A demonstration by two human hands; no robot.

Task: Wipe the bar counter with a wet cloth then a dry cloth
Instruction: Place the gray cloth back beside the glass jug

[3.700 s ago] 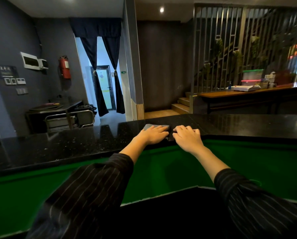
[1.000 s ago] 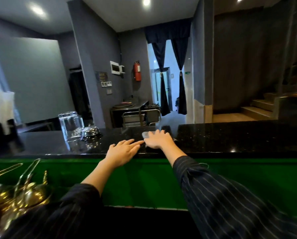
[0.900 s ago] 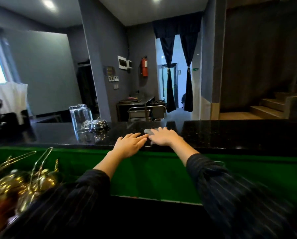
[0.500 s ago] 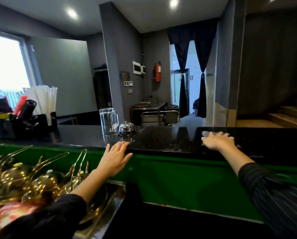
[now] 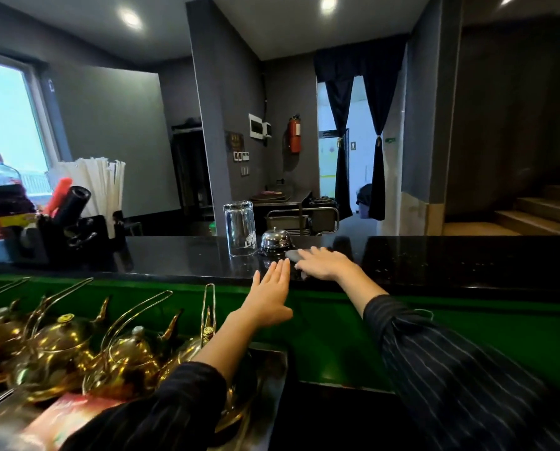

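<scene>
the grey cloth (image 5: pixel 292 254) lies on the black surface (image 5: pixel 174 255) just right of frame centre, pressed flat under the right hand (image 5: pixel 324 264), whose fingers are straight and spread over it; only its left end shows, so its long axis can't be told. that end sits just beside the bell (image 5: pixel 275 239), with the upturned glass (image 5: pixel 239 227) next on the left, both likely in the way of a leftward wipe. the left hand (image 5: pixel 270 292), fingers straight, together and holding nothing, reaches the surface's near edge just below-left of the cloth; white print low on the glass is unreadable.
</scene>
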